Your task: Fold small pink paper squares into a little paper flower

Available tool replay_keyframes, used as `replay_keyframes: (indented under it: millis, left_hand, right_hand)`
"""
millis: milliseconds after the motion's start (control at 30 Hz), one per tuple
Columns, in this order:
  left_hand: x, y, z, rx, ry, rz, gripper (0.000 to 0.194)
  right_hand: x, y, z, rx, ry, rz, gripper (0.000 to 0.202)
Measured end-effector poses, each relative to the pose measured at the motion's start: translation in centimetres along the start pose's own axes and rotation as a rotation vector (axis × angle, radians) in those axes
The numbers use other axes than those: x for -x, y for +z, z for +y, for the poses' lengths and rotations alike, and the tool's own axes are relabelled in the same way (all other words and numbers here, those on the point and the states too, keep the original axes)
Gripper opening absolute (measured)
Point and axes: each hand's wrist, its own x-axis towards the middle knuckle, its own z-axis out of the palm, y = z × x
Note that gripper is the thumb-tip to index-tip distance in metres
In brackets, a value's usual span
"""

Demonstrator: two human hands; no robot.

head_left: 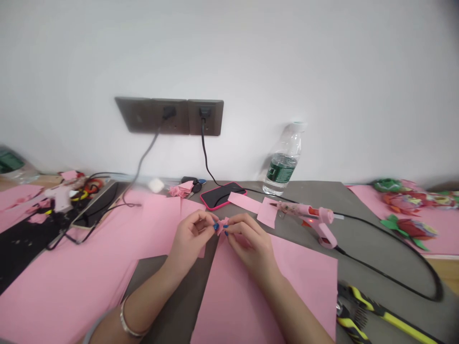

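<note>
Between my two hands, a small crumpled piece of pink paper [222,225] is pinched over the grey table. My left hand [193,235] holds its left side between thumb and fingers. On its right side, the fingertips of my right hand [251,240] are closed on the same piece. Below my right forearm lies a large pink sheet [304,277]. Just beyond the hands are a phone in a pink case [223,195] and small cut pink pieces [267,212].
A pink glue gun [315,220] with a black cable lies to the right. Behind it a water bottle [282,165] stands by the wall. Yellow-black pliers [353,310] are at lower right, paper flowers [412,228] at far right. Another phone [98,205] and pink sheets [96,272] lie left.
</note>
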Motion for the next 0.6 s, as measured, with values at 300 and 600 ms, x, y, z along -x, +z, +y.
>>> replay_keyframes:
  millis: [300, 600]
  left_hand:
    - [0.3, -0.32, 0.25, -0.289, 0.169, -0.071, 0.014]
    - [0.27, -0.28, 0.41, -0.262, 0.159, -0.075, 0.008]
  right_hand:
    - [-0.28, -0.17, 0.03, -0.049, 0.038, 0.074, 0.022]
    - [-0.2, -0.25, 0.11, -0.09, 0.04, 0.073, 0.022]
